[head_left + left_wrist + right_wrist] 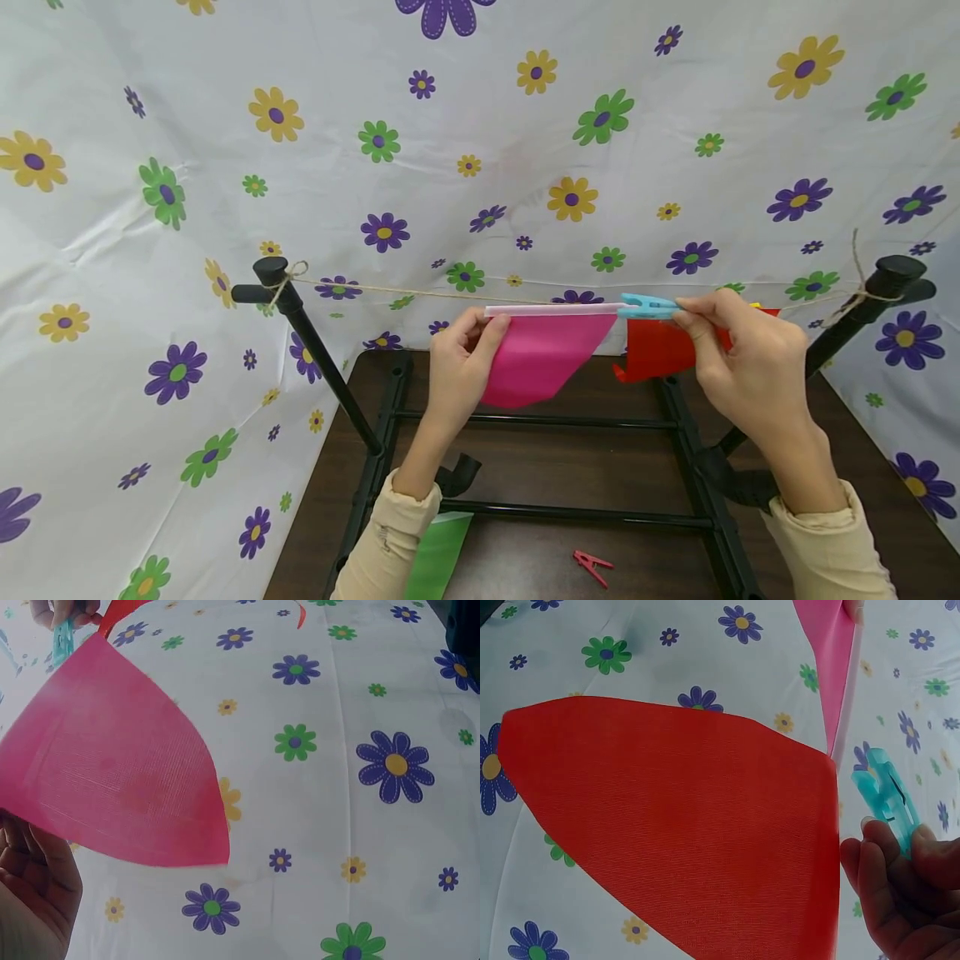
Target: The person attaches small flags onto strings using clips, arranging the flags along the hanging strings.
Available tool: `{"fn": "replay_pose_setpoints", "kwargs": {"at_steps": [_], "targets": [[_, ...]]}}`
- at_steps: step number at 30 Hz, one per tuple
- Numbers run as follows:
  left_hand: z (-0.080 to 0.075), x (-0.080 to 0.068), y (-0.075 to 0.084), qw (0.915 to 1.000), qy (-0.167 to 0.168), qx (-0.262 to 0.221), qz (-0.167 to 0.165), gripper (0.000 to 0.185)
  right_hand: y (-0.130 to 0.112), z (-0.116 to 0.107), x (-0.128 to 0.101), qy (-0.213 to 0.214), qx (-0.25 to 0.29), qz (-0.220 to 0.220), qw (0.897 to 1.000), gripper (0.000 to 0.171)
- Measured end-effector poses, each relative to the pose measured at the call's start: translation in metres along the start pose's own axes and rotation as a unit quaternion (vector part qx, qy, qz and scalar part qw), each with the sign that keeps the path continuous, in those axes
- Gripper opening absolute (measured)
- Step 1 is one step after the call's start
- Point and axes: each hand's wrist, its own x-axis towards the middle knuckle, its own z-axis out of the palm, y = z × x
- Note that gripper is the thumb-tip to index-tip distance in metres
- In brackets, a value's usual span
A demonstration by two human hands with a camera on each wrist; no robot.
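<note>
My left hand [459, 367] pinches the top left corner of a pink fabric pennant [543, 354], holding its white-edged top along a thin twine line [420, 292]. A light blue clothespin [647, 307] is pinched between the thumb and fingers of my right hand [750, 367]. Its tip overlaps the pennant's right corner in the head view. Beside it a red pennant [656, 350] hangs from the twine, partly hidden by the right hand. In the right wrist view the red pennant [682, 825] fills the middle, with the clothespin [889, 795] to its right.
Black posts [322, 375] at both sides carry the tied twine above a black tube frame [570, 514] on the dark wooden table [562, 475]. A red clothespin [592, 567] and a green pennant [435, 558] lie near the front. Flower-printed cloth [337, 183] hangs behind.
</note>
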Motion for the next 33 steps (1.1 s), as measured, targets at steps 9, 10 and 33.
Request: {"fn": "replay_pose_setpoints", "kwargs": {"at_steps": [9, 10, 33], "targets": [[-0.003, 0.005, 0.002, 1.0, 0.003, -0.003, -0.007, 0.011, 0.003, 0.0, 0.005, -0.021, -0.014, -0.026, 0.999, 0.055], [-0.003, 0.005, 0.001, 1.0, 0.004, -0.003, -0.008, 0.011, 0.004, 0.0, 0.006, -0.025, -0.012, -0.029, 0.999, 0.044], [0.0, 0.009, -0.002, 0.9998, 0.006, -0.005, -0.018, 0.011, 0.01, -0.003, 0.03, -0.13, -0.004, -0.043, 0.991, 0.026]]}}
